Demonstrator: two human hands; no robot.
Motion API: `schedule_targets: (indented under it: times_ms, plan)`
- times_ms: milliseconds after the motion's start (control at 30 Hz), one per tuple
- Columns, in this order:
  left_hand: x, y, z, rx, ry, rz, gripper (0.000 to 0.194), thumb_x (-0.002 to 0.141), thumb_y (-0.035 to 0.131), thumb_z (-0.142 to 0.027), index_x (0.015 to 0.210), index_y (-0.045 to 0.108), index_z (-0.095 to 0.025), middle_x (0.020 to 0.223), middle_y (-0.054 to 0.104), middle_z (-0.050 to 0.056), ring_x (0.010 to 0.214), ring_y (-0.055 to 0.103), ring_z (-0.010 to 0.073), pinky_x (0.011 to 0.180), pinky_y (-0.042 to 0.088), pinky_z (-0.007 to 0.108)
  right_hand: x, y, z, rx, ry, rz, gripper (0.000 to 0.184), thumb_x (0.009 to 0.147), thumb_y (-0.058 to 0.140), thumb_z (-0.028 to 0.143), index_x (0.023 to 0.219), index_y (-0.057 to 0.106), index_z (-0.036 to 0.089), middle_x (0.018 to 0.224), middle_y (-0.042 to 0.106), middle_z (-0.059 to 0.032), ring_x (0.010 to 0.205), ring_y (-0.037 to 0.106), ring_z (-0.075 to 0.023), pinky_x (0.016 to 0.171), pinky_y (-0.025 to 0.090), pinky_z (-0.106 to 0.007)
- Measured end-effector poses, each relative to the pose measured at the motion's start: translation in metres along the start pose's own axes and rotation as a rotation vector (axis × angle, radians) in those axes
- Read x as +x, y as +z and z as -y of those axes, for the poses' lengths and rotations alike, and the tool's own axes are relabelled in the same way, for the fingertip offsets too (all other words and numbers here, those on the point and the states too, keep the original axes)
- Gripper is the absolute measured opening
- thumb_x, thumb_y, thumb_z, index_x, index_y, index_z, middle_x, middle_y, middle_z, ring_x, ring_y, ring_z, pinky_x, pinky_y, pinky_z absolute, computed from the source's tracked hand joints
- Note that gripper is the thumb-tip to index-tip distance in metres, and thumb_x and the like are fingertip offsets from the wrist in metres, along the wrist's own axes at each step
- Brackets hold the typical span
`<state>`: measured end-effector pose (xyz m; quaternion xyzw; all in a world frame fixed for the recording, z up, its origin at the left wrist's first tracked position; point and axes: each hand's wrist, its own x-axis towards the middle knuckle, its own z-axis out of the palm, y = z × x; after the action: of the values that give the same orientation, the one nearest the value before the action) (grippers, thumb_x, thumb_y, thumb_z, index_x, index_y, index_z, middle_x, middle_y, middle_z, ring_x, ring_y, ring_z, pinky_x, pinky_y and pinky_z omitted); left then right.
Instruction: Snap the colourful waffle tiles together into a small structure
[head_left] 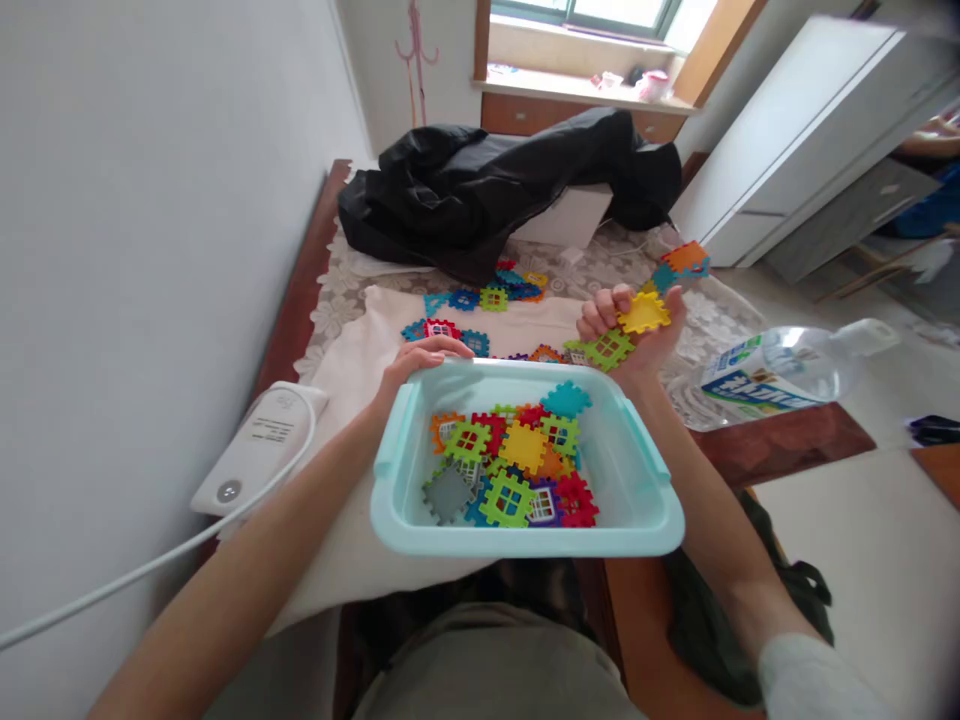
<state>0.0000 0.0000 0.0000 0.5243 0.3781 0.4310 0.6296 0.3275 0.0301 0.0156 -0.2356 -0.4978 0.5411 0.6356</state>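
A light teal plastic bin sits at the table's near edge, holding several colourful interlocking square tiles. My left hand grips the bin's far rim with its fingers curled over it. My right hand is raised just beyond the bin's far right corner, closed on a bunch of tiles: a yellow one, a green one, and orange and teal ones sticking out above. More loose tiles lie on the white cloth beyond the bin.
A black jacket is heaped at the table's far end. A white device with a cable lies at the left by the wall. A clear plastic bottle lies on its side at the right. White cabinets stand further right.
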Motion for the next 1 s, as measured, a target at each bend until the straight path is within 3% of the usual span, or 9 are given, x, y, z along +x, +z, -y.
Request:
schedule_targets:
  times_ms: [167, 300, 400, 533, 600, 667, 767, 900, 1000]
  plan:
    - [0.001, -0.001, -0.002, 0.018, 0.001, 0.004, 0.031, 0.076, 0.069, -0.041, 0.09, 0.085, -0.019, 0.099, 0.082, 0.007, 0.093, 0.068, 0.0258, 0.082, 0.049, 0.035, 0.004, 0.036, 0.053, -0.215, -0.139, 0.179, 0.07, 0.093, 0.05, 0.1, 0.08, 0.057, 0.031, 0.069, 0.038, -0.0004, 0.064, 0.043, -0.0237, 0.058, 0.045, -0.039]
    - [0.003, 0.0, -0.003, 0.047, 0.018, -0.012, 0.028, 0.074, 0.07, -0.041, 0.084, 0.084, -0.019, 0.1, 0.082, 0.008, 0.094, 0.067, 0.0245, 0.081, 0.05, 0.033, 0.004, 0.064, 0.071, -0.312, -0.031, 0.56, 0.07, 0.093, 0.058, 0.097, 0.092, 0.071, 0.028, 0.083, 0.059, -0.004, 0.073, 0.058, -0.0218, 0.069, 0.053, -0.039]
    - [0.003, 0.001, -0.003, 0.039, 0.021, -0.022, 0.024, 0.073, 0.069, -0.041, 0.079, 0.081, -0.021, 0.1, 0.082, 0.009, 0.096, 0.067, 0.026, 0.079, 0.051, 0.033, -0.001, 0.065, 0.068, -0.514, 0.052, 0.802, 0.083, 0.087, 0.056, 0.104, 0.1, 0.081, 0.025, 0.102, 0.073, -0.0108, 0.095, 0.07, -0.0288, 0.087, 0.061, -0.046]
    - [0.002, 0.002, -0.001, -0.013, 0.002, -0.028, 0.028, 0.071, 0.068, -0.04, 0.083, 0.084, -0.02, 0.097, 0.082, 0.01, 0.091, 0.069, 0.0261, 0.073, 0.052, 0.032, -0.012, 0.031, 0.059, -0.569, -0.087, 0.403, 0.086, 0.1, 0.032, 0.098, 0.09, 0.082, 0.03, 0.107, 0.078, -0.0125, 0.107, 0.075, -0.0351, 0.105, 0.062, -0.058]
    - [0.002, 0.002, 0.001, -0.047, -0.015, -0.028, 0.03, 0.072, 0.068, -0.039, 0.086, 0.085, -0.019, 0.095, 0.083, 0.01, 0.086, 0.069, 0.025, 0.072, 0.053, 0.031, -0.024, 0.003, 0.051, -0.718, -0.13, 0.228, 0.069, 0.109, 0.041, 0.082, 0.097, 0.084, 0.03, 0.111, 0.08, -0.0127, 0.116, 0.076, -0.0365, 0.112, 0.06, -0.06]
    - [0.002, 0.003, 0.002, -0.069, -0.022, -0.026, 0.031, 0.072, 0.068, -0.039, 0.087, 0.086, -0.019, 0.093, 0.083, 0.01, 0.084, 0.07, 0.0243, 0.071, 0.053, 0.031, -0.039, -0.028, 0.038, -0.981, -0.059, 0.239, 0.053, 0.11, 0.054, 0.072, 0.123, 0.083, 0.031, 0.134, 0.079, -0.0126, 0.136, 0.071, -0.038, 0.127, 0.051, -0.063]
    - [0.001, 0.003, 0.001, -0.066, -0.004, -0.029, 0.03, 0.072, 0.069, -0.038, 0.086, 0.086, -0.018, 0.094, 0.082, 0.01, 0.087, 0.07, 0.0242, 0.074, 0.054, 0.03, -0.064, -0.07, 0.008, -1.257, 0.127, 0.345, 0.072, 0.107, 0.057, 0.073, 0.168, 0.056, 0.035, 0.181, 0.044, -0.0103, 0.17, 0.038, -0.0418, 0.139, 0.035, -0.07]
    - [-0.002, 0.005, -0.003, -0.016, 0.026, -0.024, 0.025, 0.075, 0.067, -0.037, 0.084, 0.082, -0.019, 0.095, 0.08, 0.009, 0.09, 0.068, 0.0258, 0.078, 0.054, 0.034, -0.078, -0.102, -0.038, -1.366, 0.146, 0.455, 0.068, 0.111, 0.049, 0.064, 0.175, 0.046, 0.041, 0.182, 0.044, -0.0034, 0.175, 0.028, -0.0394, 0.143, 0.024, -0.072]
    - [-0.004, 0.006, -0.005, 0.034, 0.054, -0.016, 0.024, 0.077, 0.066, -0.039, 0.081, 0.079, -0.019, 0.097, 0.079, 0.008, 0.091, 0.066, 0.0256, 0.083, 0.053, 0.035, -0.061, -0.101, -0.058, -1.344, 0.113, 0.469, 0.067, 0.111, 0.047, 0.061, 0.173, 0.05, 0.036, 0.18, 0.048, -0.005, 0.173, 0.034, -0.0356, 0.144, 0.027, -0.064]
